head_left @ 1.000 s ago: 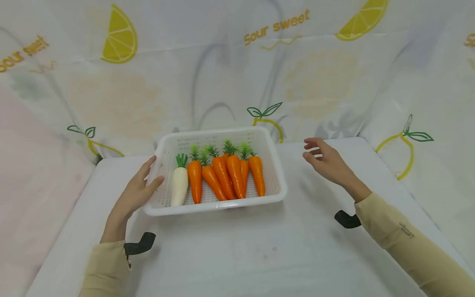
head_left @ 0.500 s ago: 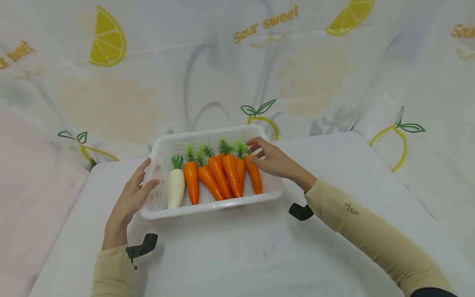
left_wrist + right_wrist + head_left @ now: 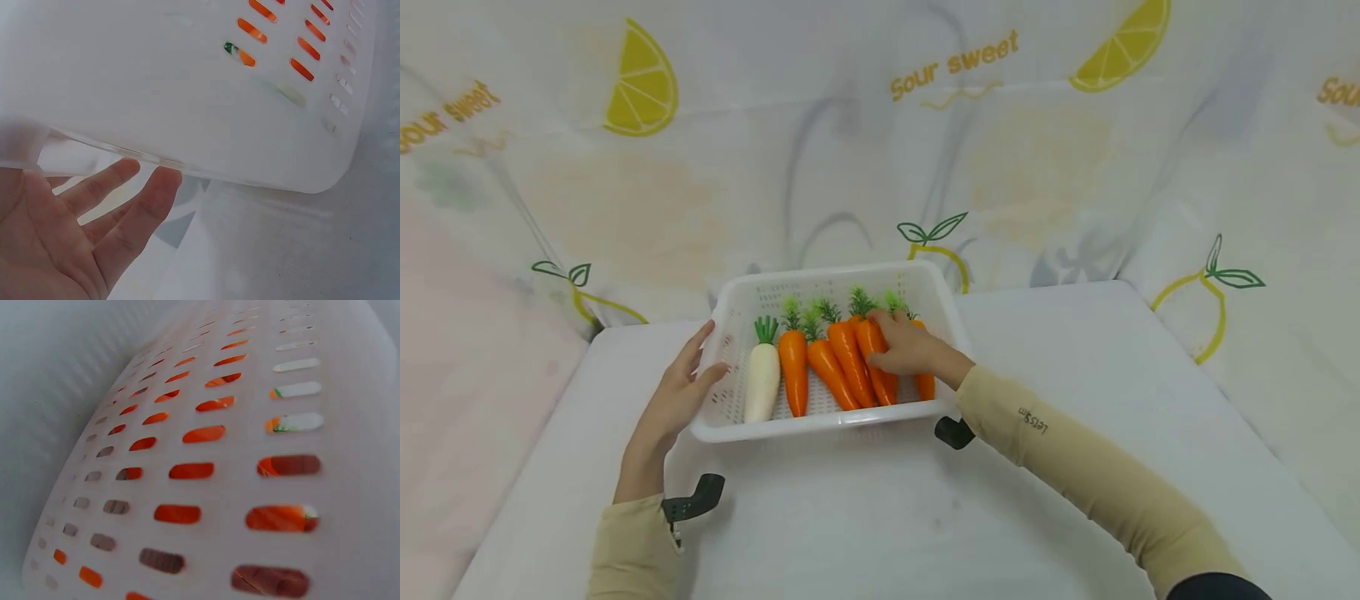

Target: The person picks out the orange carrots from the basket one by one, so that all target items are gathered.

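Note:
A white slotted plastic basket point(image 3: 850, 422) holds a white radish point(image 3: 763, 383) at its left side and several orange carrots point(image 3: 793, 375) with green tops. My left hand point(image 3: 673, 400) rests at the basket's left rim, its thumb reaching over the inside. In the left wrist view, extended fingertips point(image 3: 165, 178) touch the rim's edge. Above the right-hand carrots is my right hand point(image 3: 910, 346), its thumb and fingers spread over one carrot point(image 3: 883, 385) and partly covering its neighbours. Contact with that carrot cannot be made out. The basket's slotted wall point(image 3: 237, 444) fills the right wrist view.
The basket stands on a white-covered table point(image 3: 880, 517), close to the back. Behind it rises a white curtain point(image 3: 760, 192) printed with lemons. A dark camera mount point(image 3: 696, 497) sticks out at the left wrist, another mount point(image 3: 955, 432) at the right.
My right hand has come in from the right of the basket, over its right rim, and down among the carrots. The left hand stays at the left rim; the view shifts slightly.

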The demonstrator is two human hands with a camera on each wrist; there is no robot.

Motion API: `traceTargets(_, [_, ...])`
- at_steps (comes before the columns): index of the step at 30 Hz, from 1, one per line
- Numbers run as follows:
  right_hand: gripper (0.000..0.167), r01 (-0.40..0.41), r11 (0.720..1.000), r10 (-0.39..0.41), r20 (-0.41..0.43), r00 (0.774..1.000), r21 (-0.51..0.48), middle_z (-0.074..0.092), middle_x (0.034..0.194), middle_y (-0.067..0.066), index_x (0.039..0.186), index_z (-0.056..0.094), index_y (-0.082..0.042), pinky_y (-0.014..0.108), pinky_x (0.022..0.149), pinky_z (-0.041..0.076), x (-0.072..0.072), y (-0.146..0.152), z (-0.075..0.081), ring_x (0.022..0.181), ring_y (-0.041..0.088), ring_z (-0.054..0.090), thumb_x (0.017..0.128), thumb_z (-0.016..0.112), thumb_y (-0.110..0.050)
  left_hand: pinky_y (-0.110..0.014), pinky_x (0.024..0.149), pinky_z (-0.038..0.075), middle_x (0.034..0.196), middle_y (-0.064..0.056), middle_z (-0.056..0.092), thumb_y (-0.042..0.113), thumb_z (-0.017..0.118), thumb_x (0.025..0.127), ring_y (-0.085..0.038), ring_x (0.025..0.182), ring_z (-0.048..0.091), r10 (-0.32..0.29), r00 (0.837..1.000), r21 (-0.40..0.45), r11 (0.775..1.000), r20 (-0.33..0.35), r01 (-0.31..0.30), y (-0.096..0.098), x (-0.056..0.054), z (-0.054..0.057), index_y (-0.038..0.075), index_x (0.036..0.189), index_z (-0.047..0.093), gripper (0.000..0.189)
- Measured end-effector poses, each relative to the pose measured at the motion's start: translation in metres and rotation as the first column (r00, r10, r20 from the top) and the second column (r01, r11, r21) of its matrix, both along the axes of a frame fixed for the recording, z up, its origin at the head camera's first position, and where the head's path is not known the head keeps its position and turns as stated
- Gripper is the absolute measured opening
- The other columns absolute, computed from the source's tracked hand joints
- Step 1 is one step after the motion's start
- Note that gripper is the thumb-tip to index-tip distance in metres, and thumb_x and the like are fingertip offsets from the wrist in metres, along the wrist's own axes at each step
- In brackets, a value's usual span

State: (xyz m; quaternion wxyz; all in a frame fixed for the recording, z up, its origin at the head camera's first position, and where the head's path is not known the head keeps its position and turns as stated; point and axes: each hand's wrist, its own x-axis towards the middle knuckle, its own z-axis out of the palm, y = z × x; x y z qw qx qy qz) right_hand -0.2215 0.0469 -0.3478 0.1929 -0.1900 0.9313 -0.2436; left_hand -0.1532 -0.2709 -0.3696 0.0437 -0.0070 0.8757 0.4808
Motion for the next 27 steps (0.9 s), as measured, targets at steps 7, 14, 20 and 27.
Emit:
traceTargets(7, [0.078, 0.031, 0.998, -0.031, -0.009, 0.999, 0.049, 0.027, 0.145, 0.019, 0.151, 0.014, -0.022, 0.036, 0.072, 0.048, 0.002, -0.014, -0.002, 0.076, 0.027, 0.056, 0.089, 0.06, -0.03, -0.033, 0.075, 0.049, 0.151, -0.026, 0.026, 0.027, 0.044, 0.099, -0.05, 0.123, 0.046, -0.003, 1.0, -0.007, 1.0, -0.005, 0.003, -0.001, 0.001, 0.001, 0.029, 0.153, 0.002, 0.068])
traceTargets(14, [0.08, 0.076, 0.997, -0.076, -0.039, 0.996, -0.007, 0.028, 0.147, 0.017, 0.15, 0.017, -0.017, 0.045, 0.091, 0.047, 0.003, -0.01, -0.006, 0.102, 0.03, 0.055, 0.085, 0.063, -0.029, -0.036, 0.08, 0.047, 0.152, -0.026, 0.026, 0.027, 0.044, 0.099, -0.048, 0.127, 0.042, -0.01, 1.0, 0.014, 1.0, -0.012, 0.01, 0.0, -0.002, -0.001, 0.029, 0.153, 0.004, 0.067])
traceTargets(20, [0.081, 0.109, 0.983, -0.111, -0.005, 0.994, -0.144, 0.04, 0.142, 0.016, 0.148, 0.015, -0.013, 0.041, 0.087, 0.048, 0.005, -0.003, -0.007, 0.1, 0.028, 0.057, 0.083, 0.062, -0.024, -0.034, 0.079, 0.047, 0.153, -0.025, 0.025, 0.027, 0.043, 0.099, -0.046, 0.127, 0.043, 0.006, 1.0, 0.025, 1.0, 0.008, -0.006, 0.002, -0.002, -0.005, 0.03, 0.153, 0.004, 0.067])
traceTargets(27, [0.073, 0.127, 0.959, -0.136, -0.015, 0.991, -0.254, 0.047, 0.138, 0.012, 0.145, 0.022, -0.016, 0.037, 0.088, 0.049, 0.006, 0.001, 0.004, 0.105, 0.025, 0.057, 0.085, 0.063, -0.028, -0.034, 0.08, 0.046, 0.152, -0.025, 0.025, 0.026, 0.043, 0.099, -0.047, 0.128, 0.042, 0.031, 1.0, 0.02, 0.999, -0.003, -0.031, 0.0, 0.003, -0.004, 0.03, 0.153, 0.004, 0.066])
